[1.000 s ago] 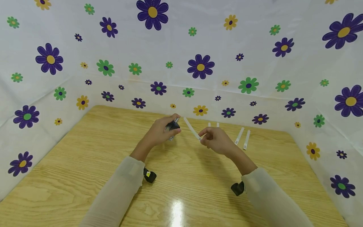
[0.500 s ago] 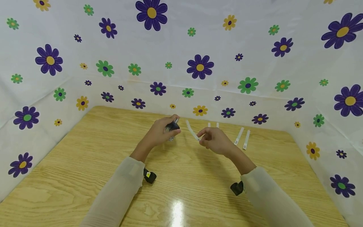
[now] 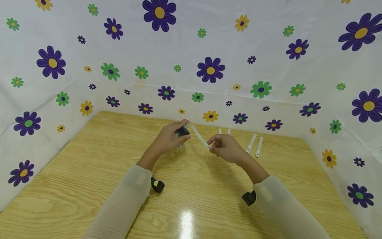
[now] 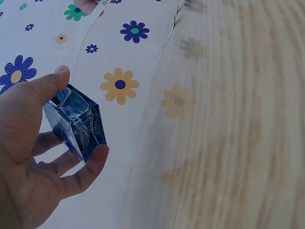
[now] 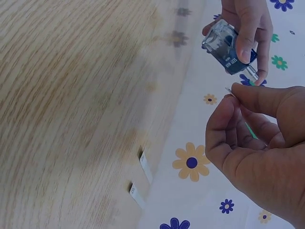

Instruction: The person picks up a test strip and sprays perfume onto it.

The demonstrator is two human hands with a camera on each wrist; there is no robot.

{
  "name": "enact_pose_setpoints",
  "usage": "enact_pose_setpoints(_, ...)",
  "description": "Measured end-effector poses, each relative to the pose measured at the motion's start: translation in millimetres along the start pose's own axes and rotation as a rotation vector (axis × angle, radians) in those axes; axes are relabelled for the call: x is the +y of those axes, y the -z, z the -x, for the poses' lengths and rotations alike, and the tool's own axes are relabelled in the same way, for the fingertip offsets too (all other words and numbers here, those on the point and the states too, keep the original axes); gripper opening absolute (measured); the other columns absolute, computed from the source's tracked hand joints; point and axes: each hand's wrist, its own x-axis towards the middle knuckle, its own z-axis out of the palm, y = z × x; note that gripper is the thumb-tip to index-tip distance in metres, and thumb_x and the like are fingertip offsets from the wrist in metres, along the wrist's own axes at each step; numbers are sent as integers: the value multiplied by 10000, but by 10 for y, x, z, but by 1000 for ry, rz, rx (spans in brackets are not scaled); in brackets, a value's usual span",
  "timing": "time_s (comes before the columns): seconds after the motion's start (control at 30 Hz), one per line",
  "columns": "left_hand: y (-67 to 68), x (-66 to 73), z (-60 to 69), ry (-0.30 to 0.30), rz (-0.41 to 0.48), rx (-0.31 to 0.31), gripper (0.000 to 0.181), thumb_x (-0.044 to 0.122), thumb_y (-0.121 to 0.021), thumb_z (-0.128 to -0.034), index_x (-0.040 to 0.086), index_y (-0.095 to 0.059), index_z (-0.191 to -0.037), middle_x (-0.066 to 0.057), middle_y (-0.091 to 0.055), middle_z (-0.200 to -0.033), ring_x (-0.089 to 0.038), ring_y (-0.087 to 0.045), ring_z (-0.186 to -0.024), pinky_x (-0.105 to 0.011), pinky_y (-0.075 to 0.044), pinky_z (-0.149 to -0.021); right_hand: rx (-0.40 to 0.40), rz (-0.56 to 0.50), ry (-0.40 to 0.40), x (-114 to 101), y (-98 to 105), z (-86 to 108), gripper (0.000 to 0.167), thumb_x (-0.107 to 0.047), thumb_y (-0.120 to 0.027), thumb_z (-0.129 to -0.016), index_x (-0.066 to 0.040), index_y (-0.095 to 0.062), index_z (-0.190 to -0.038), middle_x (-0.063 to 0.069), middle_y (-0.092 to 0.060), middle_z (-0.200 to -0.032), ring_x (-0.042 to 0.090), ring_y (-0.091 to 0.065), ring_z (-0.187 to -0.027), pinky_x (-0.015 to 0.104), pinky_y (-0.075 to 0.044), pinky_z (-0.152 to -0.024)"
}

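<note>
Centrally held bottle: dark blue glass, just left of mid-frame in the head view; tilted in the right wrist view, silver nozzle pointing lower right.
Left hand: grip curled round the bottle, one fingertip at the nozzle.
White strip: slanted up and left from the right hand, far end near the nozzle, a gap showing between.
Right hand's grip: thumb and finger pinched the strip's lower end.
Loose strips: four lay right of centre on the wood-grained bench; two showed dark print, two were partly hidden behind the right hand.
Backdrop sheet: white, flowered purple, green and yellow, filled the upper frame.
Sleeves: pale, entered from the lower edge.
</note>
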Motion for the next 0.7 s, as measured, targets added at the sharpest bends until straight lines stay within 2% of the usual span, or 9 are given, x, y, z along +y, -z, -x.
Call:
enact_pose_setpoints(0.3,-10,-7,-12,-18,-20,-24,595,418,-703,-977,233,-521,-1512,-97,-560,-1480,-338,-536,-1338,-536,-437,-1096,-2,-15,4,16,2,-1,166,-35,-638,-1003,-17,-666,-1166,217,-664,-950,207,-583,-733,337,-516,-682)
enact_pose_setpoints(0.6,-16,-25,3,-28,6,-16,578,385,-716,-974,251,-532,-1506,-83,-553,-1493,-320,-540,-1338,-517,-449,-1090,3,-20,-4,11,-8,4,164,-14,-633,-999,-20,-666,-1160,219,-662,-953,209,-572,-734,328,-507,-680)
enact_pose_setpoints(0.7,-23,-40,2,-29,4,-19,598,391,-715,-974,214,-526,-1513,-88,-538,-1508,-325,-528,-1353,-514,-444,-1097,2,-22,-6,12,-11,1,169,-8,-631,-998,-18,-666,-1164,219,-663,-953,208,-574,-739,329,-509,-687)
